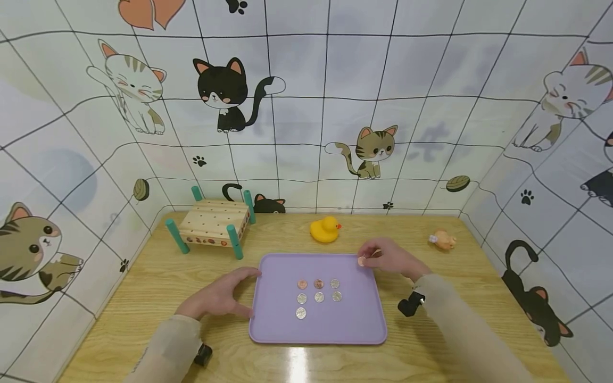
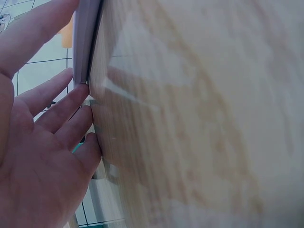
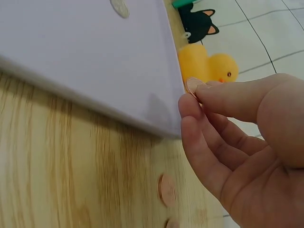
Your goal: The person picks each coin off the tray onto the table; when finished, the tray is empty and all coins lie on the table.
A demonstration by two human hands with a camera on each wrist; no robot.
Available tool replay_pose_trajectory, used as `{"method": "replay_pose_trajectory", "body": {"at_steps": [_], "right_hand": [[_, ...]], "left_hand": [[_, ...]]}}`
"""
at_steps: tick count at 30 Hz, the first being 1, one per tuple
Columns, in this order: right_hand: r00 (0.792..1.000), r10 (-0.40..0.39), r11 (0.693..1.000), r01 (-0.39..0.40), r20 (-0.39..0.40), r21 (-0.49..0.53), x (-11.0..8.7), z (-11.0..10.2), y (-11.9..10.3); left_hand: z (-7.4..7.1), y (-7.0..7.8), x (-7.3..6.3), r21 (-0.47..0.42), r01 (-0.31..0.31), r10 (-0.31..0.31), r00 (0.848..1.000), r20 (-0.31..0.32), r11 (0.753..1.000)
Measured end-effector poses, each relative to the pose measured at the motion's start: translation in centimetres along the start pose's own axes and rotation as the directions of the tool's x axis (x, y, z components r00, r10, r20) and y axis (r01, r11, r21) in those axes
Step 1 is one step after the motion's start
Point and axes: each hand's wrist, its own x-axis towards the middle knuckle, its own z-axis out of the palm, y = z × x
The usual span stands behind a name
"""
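A lilac tray (image 1: 351,324) lies on the table, with several silver coins (image 1: 319,297) and two copper coins (image 1: 302,284) in loose rows on it. My right hand (image 1: 390,258) pinches a copper-coloured coin (image 3: 193,85) between thumb and fingertips over the tray's back right corner. At the tray's left edge, my left hand (image 1: 222,292) is spread, thumb and fingertips touching the rim; in the left wrist view its fingers (image 2: 71,109) look extended. Two more copper coins (image 3: 166,190) lie on the wood near the right hand, one cut off by the frame.
Behind the tray sits a yellow rubber duck (image 1: 325,230). A small wooden toy bed (image 1: 213,221) with green posts stands at the back left, and a small tan toy (image 1: 442,240) at the back right. Cat-patterned walls (image 1: 297,122) enclose the table (image 1: 225,356).
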Motion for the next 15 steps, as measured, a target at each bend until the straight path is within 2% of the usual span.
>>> {"method": "replay_pose_trajectory", "body": {"at_steps": [10,15], "right_hand": [[0.999,0.046,0.998,-0.045,-0.025,0.048,-2.2,-1.9,2.1],[0.997,0.061,0.998,-0.061,-0.051,0.015,-3.2,-2.8,3.5]], "left_hand": [[0.0,-0.2,0.0,0.004,-0.004,0.004,1.000,-0.001,1.000],[0.0,-0.2,0.1,0.006,-0.022,0.022,1.000,0.005,1.000]]}}
